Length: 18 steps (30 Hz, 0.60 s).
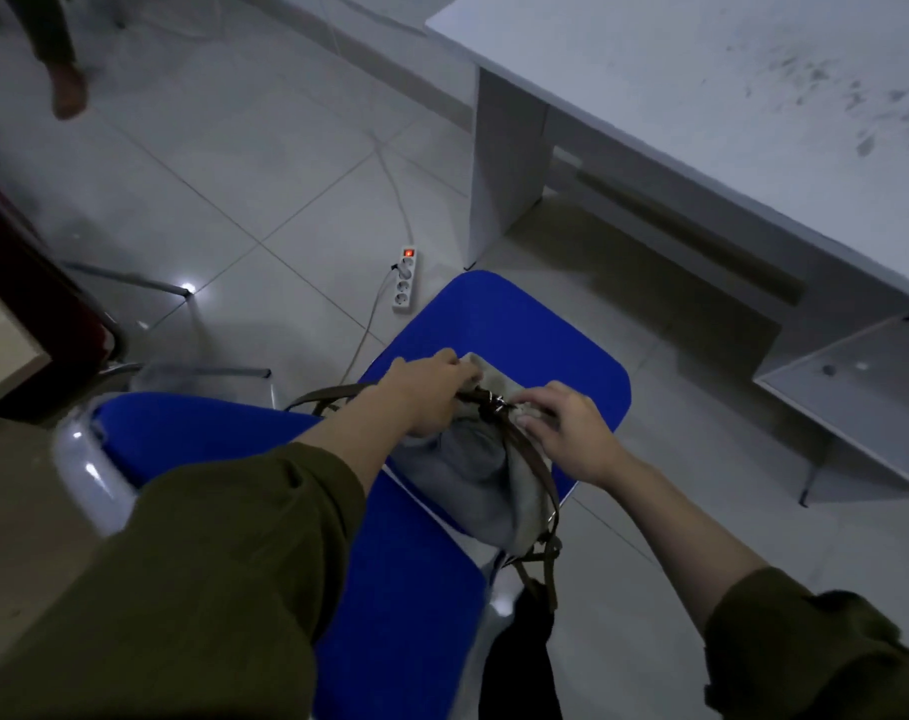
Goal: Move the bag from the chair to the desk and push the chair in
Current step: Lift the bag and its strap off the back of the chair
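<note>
1. Head view, the grip: the left hand [431, 392] is closed over the gathered top of the bag [473, 475], fingers curled around the cloth and the brown strap [525, 449] where the two meet. The right hand [566, 433] lies against the same gathered top from the other side, fingertips bent onto cloth and strap; whether it has fully closed cannot be told.
2. Why so held, as a judgement: the bag is soft grey cloth and would sag if taken by its body, so gripping the bunched mouth and strap together should keep it shut and let it hang as one piece when lifted.
3. Where the bag is: it rests on the blue seat of the chair [520, 330], toward the near right edge, with the strap's loose end trailing over that edge toward the floor.
4. Stage: the lift looks about to begin; the bag is not yet off the seat.
5. Edges and room: the desk [702, 96] stands beyond the chair to the right, its top bare on the visible part, so there is space to set the bag down.
6. Hazards: a power strip [405, 283] and its cable lie on the floor just past the seat's far left corner, which the chair legs could catch when pushed in.
</note>
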Each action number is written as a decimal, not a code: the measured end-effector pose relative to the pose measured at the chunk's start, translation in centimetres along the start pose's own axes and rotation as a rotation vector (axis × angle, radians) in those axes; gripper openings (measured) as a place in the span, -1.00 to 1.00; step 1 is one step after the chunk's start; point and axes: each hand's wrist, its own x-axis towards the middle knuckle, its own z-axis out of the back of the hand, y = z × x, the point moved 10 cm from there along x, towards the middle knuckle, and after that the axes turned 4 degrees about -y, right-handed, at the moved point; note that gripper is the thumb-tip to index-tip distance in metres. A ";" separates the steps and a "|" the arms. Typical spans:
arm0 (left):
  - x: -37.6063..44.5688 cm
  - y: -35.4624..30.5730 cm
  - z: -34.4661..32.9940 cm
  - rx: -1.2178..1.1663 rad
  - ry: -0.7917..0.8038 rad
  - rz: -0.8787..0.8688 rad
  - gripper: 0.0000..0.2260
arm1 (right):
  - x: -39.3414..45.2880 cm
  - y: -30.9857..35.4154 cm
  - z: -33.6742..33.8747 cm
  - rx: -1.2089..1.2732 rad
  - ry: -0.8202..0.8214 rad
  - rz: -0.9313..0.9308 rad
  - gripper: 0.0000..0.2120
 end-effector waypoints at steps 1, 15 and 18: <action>0.7 -0.1 0.2 0.028 -0.045 0.020 -0.58 | 0.4 -0.6 0.6 0.021 -0.014 -0.004 -0.79; 3.1 -0.4 3.1 -0.548 -0.590 0.305 -0.77 | 3.2 -1.4 6.7 0.114 -0.246 0.049 -0.93; 2.9 -0.7 5.5 -0.631 -0.688 0.271 -0.78 | 3.3 0.7 9.1 0.118 -0.335 0.113 -0.98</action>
